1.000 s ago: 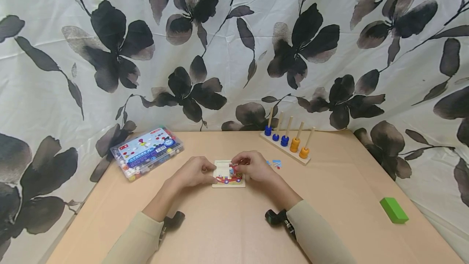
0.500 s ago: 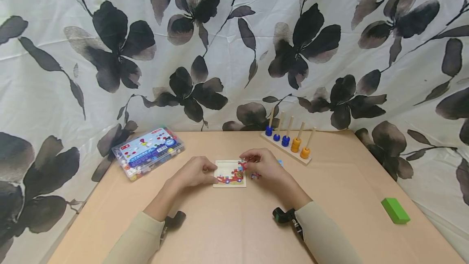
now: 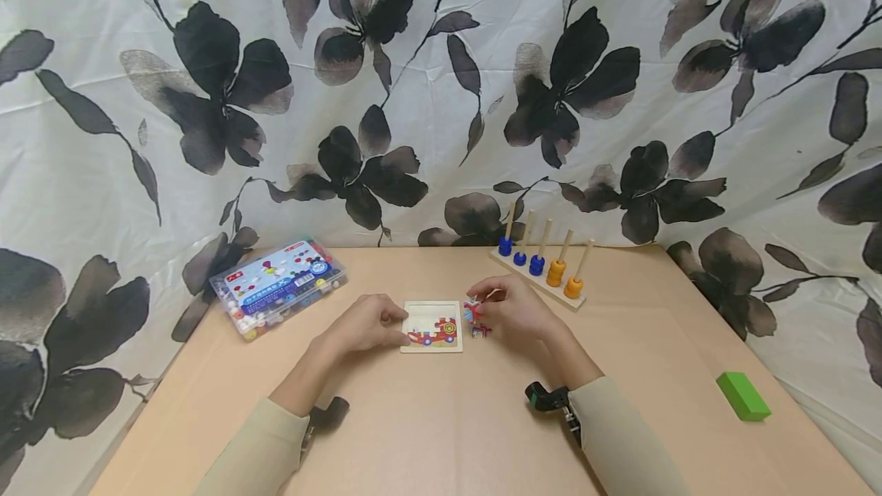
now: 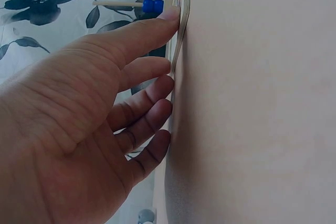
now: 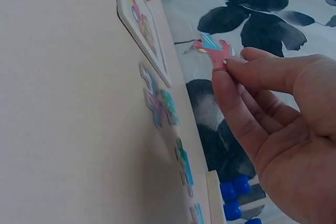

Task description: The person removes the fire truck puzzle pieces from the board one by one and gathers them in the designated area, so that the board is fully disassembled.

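A small wooden jigsaw board [image 3: 418, 312] lies mid-table, with red vehicle pieces fitted along its lower and right parts and its upper left bare. My left hand [image 3: 365, 322] holds the board's left side; in the left wrist view the thumb [image 4: 169, 14] rests on the rim and the other fingertips meet the edge. Just right of the board, my right hand [image 3: 517, 306] pinches a red and blue puzzle piece [image 5: 214, 52] between thumb and forefinger, raised above the table. Beneath it, loose puzzle pieces [image 5: 152, 98] lie beside the board, partly hidden by the hand in the head view.
Behind on the right stands a peg rack [image 3: 537, 274] with blue and orange beads. At the back left is a clear plastic box [image 3: 279, 285] of coloured beads. A green block [image 3: 743, 396] lies near the right edge. Floral cloth [image 3: 441, 98] hangs behind the table.
My right hand has moved right, off the board, taking the red and blue piece out from above the fitted pieces. The left hand stays at the board's left side.
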The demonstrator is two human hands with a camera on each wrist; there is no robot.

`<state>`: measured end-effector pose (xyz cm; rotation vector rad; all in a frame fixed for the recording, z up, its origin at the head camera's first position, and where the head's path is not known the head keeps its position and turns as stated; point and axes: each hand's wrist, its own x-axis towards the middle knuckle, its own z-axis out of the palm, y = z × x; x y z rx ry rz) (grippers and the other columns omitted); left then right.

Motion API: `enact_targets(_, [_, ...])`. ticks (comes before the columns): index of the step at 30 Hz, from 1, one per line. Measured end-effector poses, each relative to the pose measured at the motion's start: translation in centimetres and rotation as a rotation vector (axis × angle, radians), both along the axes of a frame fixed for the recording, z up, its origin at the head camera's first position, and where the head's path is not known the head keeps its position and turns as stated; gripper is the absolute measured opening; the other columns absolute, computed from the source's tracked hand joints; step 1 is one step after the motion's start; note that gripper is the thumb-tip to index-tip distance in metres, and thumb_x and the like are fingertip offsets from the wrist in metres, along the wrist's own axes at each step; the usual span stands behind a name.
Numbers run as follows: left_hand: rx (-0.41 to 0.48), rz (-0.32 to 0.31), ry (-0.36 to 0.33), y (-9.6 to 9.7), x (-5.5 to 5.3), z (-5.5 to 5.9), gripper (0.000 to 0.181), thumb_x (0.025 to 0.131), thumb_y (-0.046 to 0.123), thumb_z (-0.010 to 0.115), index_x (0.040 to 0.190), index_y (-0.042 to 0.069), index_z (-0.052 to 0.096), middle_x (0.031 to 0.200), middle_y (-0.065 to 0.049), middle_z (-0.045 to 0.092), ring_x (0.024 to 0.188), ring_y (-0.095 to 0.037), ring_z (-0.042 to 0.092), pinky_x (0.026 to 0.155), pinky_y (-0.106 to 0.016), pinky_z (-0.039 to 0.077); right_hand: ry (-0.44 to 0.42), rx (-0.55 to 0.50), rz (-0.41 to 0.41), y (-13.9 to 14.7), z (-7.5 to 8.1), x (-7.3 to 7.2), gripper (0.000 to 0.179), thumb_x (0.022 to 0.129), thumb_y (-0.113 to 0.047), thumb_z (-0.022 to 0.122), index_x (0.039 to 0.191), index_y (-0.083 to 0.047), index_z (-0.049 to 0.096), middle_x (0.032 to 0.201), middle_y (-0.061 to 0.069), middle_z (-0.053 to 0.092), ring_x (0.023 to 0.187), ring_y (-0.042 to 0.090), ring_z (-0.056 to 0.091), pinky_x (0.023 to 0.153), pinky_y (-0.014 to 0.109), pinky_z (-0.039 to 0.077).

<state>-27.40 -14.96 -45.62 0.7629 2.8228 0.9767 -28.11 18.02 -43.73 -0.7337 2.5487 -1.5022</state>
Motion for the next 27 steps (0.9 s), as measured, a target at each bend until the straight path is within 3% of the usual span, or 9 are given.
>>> enact_targets(13, [-0.005,0.005,-0.007,-0.1,-0.1,-0.1,0.049,0.076,0.031,0.094,0.117,0.007,0.080,0.113,-0.004,0.077,0.102,-0.016,0.066,0.093,-0.039,0.054,-0.013,0.094,-0.013,1.8,0.5,-0.2,0.025,0.093,0.000,0.072,0.118,-0.002,0.076,0.106,0.007,0.072,0.099,0.021,0.061,0.090,0.031,0.053])
enact_targets(27, [-0.001,0.008,-0.006,0.0,0.1,0.1,0.049,0.076,0.032,0.094,0.117,0.008,0.079,0.112,-0.004,0.077,0.103,-0.018,0.068,0.094,-0.042,0.055,-0.052,0.143,-0.005,3.1,0.7,-0.5,0.024,0.090,0.004,0.075,0.113,-0.001,0.077,0.103,0.009,0.075,0.091,0.020,0.064,0.081,0.027,0.056])
